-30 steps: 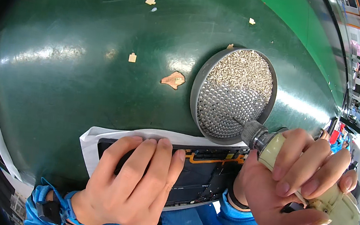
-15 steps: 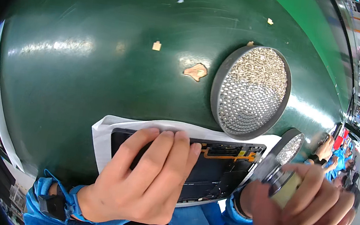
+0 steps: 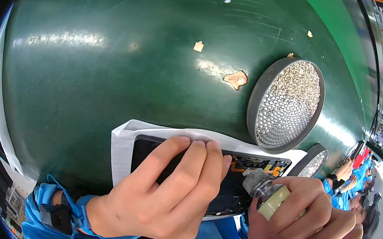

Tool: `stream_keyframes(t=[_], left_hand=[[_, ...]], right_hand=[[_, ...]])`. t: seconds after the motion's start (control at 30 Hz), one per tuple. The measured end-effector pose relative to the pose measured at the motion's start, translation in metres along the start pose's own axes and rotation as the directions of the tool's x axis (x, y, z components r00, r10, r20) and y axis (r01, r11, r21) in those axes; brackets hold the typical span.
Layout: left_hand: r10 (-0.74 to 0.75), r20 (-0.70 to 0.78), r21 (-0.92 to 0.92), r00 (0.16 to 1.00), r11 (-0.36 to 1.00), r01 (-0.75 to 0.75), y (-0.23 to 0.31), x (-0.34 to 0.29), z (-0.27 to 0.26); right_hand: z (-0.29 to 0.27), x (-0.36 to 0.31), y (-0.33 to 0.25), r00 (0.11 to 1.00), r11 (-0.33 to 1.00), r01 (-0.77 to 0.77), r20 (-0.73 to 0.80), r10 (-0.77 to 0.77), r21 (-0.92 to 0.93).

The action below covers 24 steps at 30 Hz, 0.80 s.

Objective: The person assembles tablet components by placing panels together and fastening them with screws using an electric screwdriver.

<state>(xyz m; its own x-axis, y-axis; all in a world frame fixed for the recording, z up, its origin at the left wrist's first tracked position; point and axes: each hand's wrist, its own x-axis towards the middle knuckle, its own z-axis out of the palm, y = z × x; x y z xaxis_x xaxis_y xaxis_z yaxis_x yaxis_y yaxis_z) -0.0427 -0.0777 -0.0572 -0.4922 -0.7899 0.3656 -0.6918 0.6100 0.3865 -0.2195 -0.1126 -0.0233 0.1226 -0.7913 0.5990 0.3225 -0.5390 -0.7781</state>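
An opened tablet-like device (image 3: 231, 184), black inside with an orange flat cable along its far right part, lies in front of me on white sheeting (image 3: 123, 151). My left hand (image 3: 168, 188) lies across its left part, fingers bent close together with their tips at the far edge; the thumb is hidden. In my right hand (image 3: 306, 219) is a pale electric screwdriver (image 3: 274, 201), fingers wrapped round its body. Its knurled metal nose with a clear collar points left over the device's right part. Whether the bit touches anything, I cannot tell.
A round grey dish (image 3: 255, 108) of small silvery screws stands beyond the device to the right, with a smaller screw dish (image 3: 313, 160) nearer. Several cream tabs (image 3: 198, 46) lie on the green tabletop (image 3: 110, 81), which has a worn patch (image 3: 236, 79). Another person's hands (image 3: 345, 172) are farther right.
My right hand has brought the screwdriver leftward over the device, and its nose is now sharp instead of blurred. The view has shifted, moving the dishes rightward in it. My left hand stays on the device.
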Motion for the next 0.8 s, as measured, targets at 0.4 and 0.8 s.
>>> stream_keyframes(t=[0.4,0.8], left_hand=[[-0.075,-0.038,-0.073,0.996,0.995,0.072,0.002,-0.003,-0.001],[-0.076,-0.031,-0.135,0.997,0.988,0.071,-0.003,-0.001,-0.001]], right_hand=[[0.001,0.003,-0.002,0.996,0.998,-0.031,0.077,0.034,-0.05],[0.004,0.0,0.009,0.992,0.993,0.03,0.125,-0.016,-0.112]])
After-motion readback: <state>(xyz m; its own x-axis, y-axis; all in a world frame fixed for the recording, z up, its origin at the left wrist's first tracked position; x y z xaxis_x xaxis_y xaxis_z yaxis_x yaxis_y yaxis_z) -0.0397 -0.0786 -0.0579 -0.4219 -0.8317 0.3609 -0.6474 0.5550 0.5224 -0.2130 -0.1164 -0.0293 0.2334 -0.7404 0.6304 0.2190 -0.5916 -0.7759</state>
